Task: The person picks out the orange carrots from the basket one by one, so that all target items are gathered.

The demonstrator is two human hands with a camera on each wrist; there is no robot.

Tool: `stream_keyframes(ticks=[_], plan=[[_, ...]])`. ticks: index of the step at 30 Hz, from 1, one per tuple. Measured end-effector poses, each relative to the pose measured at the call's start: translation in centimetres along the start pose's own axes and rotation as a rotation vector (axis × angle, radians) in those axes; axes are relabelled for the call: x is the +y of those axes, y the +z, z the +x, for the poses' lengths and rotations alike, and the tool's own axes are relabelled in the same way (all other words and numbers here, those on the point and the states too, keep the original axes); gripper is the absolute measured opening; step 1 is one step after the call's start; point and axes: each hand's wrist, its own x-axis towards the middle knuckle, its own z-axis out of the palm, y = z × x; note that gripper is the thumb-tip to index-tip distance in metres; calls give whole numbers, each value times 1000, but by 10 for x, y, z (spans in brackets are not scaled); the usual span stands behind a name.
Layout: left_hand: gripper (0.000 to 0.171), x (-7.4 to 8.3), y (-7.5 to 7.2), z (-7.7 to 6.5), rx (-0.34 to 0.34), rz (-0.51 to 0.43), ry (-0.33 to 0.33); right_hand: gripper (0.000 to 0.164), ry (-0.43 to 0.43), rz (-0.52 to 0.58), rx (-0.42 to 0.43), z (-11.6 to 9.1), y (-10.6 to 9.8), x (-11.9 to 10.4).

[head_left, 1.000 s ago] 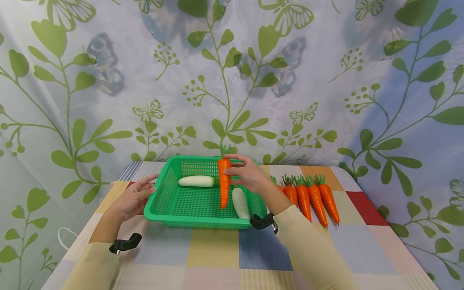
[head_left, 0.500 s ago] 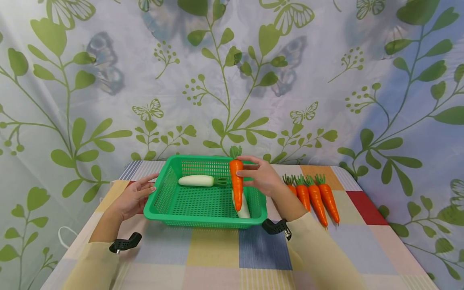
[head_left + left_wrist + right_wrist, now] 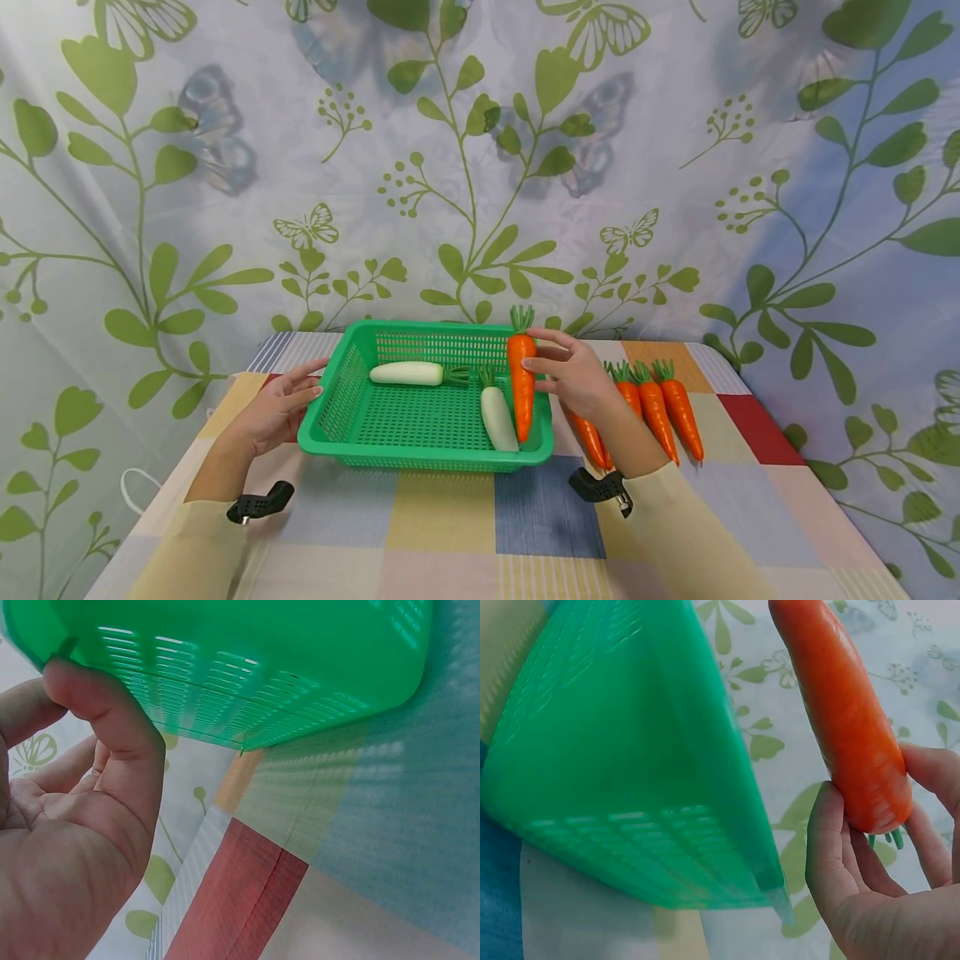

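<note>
My right hand (image 3: pixel 573 371) pinches an orange carrot (image 3: pixel 522 379) between thumb and fingers near its leafy top. The carrot is held over the right end of a green plastic basket (image 3: pixel 423 456), its leaves toward the back. In the right wrist view, the carrot (image 3: pixel 847 720) shows beside the basket's rim (image 3: pixel 705 697). Two white radishes lie in the basket: one (image 3: pixel 406 373) crosswise at the back, the other (image 3: pixel 497 417) at the right. My left hand (image 3: pixel 277 411) touches the basket's left rim; in the left wrist view, a fingertip (image 3: pixel 71 682) meets that rim.
Several carrots (image 3: pixel 678 417) lie side by side on the checkered tablecloth (image 3: pixel 442 517) right of the basket, some partly hidden by my right arm. A leaf-patterned curtain (image 3: pixel 420 167) hangs behind the table. A white cable (image 3: pixel 131 492) loops at the left edge.
My right hand has carried the carrot rightward, from above the basket's middle to its right end, uncovering the right radish's leaves. The left hand and basket have stayed put.
</note>
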Motion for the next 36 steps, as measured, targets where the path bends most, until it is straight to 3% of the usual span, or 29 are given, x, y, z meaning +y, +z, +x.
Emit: stream_keyframes(ticks=[19,28,36], plan=[[66,0,-1,2,11,1,-16,58,-95,87,61,-25,-52,25],[62,-2,-1,1,15,-13,13,58,-101,110,152,-40,-82,40],[62,0,1,2,32,-19,0,56,-201,136,176,-54,-117,62]])
